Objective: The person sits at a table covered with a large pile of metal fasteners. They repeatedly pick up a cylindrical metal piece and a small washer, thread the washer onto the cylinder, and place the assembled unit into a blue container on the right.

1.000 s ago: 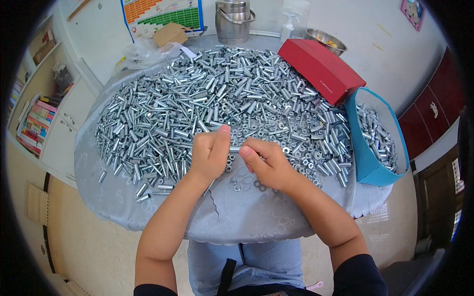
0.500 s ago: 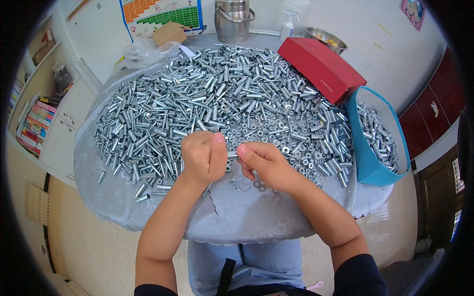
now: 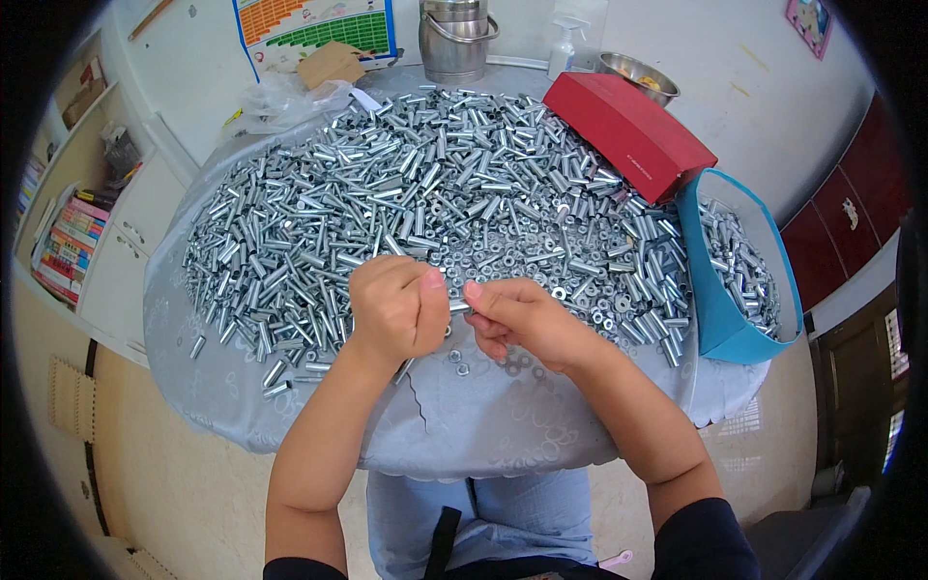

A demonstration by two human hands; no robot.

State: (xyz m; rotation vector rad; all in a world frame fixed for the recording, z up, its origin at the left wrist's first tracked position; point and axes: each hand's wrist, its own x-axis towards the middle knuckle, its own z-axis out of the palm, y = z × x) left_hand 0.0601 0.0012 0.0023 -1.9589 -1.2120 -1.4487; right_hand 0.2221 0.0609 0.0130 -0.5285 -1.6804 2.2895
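My left hand [image 3: 394, 307] is closed in a fist, thumb on top, at the near edge of a big pile of metal parts [image 3: 387, 184]. A short shiny metal sleeve [image 3: 458, 305] bridges the gap to my right hand [image 3: 520, 317], whose thumb and fingers pinch its other end. Most of the piece is hidden inside the left fist. Below that fist a thin metal rod [image 3: 402, 371] shows; I cannot tell whether it is held or lies on the cloth. Loose nuts [image 3: 462, 369] and washers [image 3: 580, 290] lie near my right hand.
A grey tablecloth [image 3: 464, 440] covers the round table. To the right stand a red box [image 3: 633, 130] and a teal fabric bin [image 3: 730, 309] filled with metal parts. A steel pot [image 3: 454, 48], spray bottle [image 3: 563, 48], steel bowl [image 3: 638, 72] and plastic bag [image 3: 290, 101] sit at the back.
Both hands stay nearly in place with the sleeve between them. The left fist has shifted slightly left, and the right hand's lower fingers have curled a little.
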